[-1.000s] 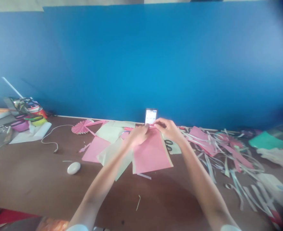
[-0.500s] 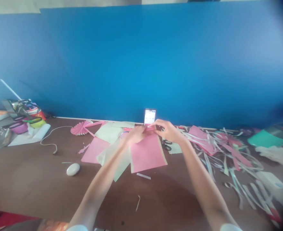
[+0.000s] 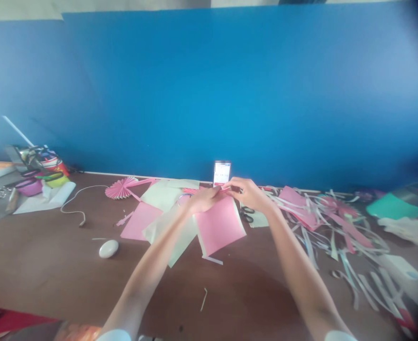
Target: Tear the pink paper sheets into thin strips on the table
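A pink sheet with pale edges [image 3: 219, 225] hangs down toward me from both hands, its top edge folded into narrow pleats. My left hand [image 3: 204, 199] grips that folded edge from the left. From the right, my right hand [image 3: 242, 192] pinches the same edge between thumb and fingers. Just behind the hands a phone [image 3: 222, 173] leans upright with its screen lit. Black-handled scissors [image 3: 247, 214] lie right of the sheet, partly hidden. To the left are pale green sheets [image 3: 162, 196], a flat pink sheet [image 3: 141, 220] and a pleated pink fan [image 3: 120, 188].
A white mouse [image 3: 108, 248] and a white cable [image 3: 67, 203] lie on the left. Paper strips [image 3: 312, 246] and pink pieces spread over the right side. A blue partition [image 3: 209, 94] stands behind the brown table [image 3: 244, 293].
The pink sheet has shifted and tilted slightly between my hands, its lower right corner a little higher and its left edge further right. Both hands have barely moved.
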A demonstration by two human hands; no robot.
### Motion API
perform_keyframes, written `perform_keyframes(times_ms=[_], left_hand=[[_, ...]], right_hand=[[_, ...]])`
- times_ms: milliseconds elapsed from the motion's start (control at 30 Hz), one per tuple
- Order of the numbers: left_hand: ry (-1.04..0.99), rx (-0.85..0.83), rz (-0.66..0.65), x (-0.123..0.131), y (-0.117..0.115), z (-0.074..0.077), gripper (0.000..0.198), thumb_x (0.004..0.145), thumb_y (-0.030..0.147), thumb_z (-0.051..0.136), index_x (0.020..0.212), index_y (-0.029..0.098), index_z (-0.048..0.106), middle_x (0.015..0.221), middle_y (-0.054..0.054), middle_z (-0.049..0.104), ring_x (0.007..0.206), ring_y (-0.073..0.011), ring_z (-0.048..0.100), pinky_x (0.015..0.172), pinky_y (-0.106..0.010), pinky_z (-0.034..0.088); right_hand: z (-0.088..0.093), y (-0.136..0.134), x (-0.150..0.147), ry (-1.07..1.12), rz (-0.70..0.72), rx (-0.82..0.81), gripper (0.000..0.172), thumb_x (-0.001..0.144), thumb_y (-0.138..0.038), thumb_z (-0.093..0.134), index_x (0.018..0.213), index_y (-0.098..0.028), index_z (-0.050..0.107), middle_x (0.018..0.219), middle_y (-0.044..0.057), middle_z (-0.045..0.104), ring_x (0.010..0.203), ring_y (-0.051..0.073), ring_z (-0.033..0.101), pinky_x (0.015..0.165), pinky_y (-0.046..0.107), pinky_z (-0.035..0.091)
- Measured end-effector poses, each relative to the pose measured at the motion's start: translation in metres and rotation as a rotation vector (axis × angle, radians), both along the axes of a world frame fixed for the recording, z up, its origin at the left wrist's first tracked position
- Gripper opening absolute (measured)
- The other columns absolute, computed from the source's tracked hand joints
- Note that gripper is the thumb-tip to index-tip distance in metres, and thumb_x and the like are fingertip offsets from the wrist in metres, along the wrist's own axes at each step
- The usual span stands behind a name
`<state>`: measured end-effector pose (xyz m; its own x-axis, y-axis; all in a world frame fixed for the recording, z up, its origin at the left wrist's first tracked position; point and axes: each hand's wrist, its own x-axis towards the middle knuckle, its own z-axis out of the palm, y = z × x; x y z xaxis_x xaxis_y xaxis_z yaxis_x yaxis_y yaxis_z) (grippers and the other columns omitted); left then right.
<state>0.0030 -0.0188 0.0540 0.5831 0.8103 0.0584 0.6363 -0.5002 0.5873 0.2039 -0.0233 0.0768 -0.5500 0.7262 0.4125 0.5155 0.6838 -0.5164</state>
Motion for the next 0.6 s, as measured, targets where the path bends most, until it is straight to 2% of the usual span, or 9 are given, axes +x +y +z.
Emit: perform_keyframes(times_ms=[233,400,600], left_hand=[[-0.103,0.064,0.044,0.0084,-0.0019,0.0021,0.032,0.096,0.041,0.024,0.099,0.019,0.047,0.098,-0.007,0.062,0.083,-0.0202,0.059,0.071,-0.028,0.041],[-0.064,0.083,0.161,0.0086,0.0023,-0.0044,0.039,0.097,0.043,0.017,0.094,0.019,0.047,0.089,-0.007,0.062,0.075,-0.0202,0.058,0.069,-0.03,0.041],[-0.079,0.037,0.13,0.0076,-0.0002,-0.0021,0.044,0.095,0.05,0.019,0.089,0.019,0.049,0.088,-0.006,0.062,0.078,-0.0203,0.058,0.068,-0.028,0.04]], right_hand=[[-0.0008,0.0005,-0.0014,0.039,-0.07,-0.024,0.03,0.085,-0.029,0.053,0.113,-0.024,0.059,0.092,0.005,0.066,0.077,0.018,0.059,0.07,0.029,0.044],[-0.0035,-0.0002,-0.0029,0.044,-0.078,-0.083,0.041,0.087,-0.037,0.049,0.125,-0.024,0.048,0.089,0.005,0.066,0.076,0.018,0.061,0.068,0.03,0.047],[-0.0022,-0.004,-0.0069,-0.001,-0.027,-0.057,0.046,0.084,-0.026,0.052,0.129,-0.029,0.044,0.095,0.003,0.066,0.08,0.018,0.061,0.072,0.029,0.047]])
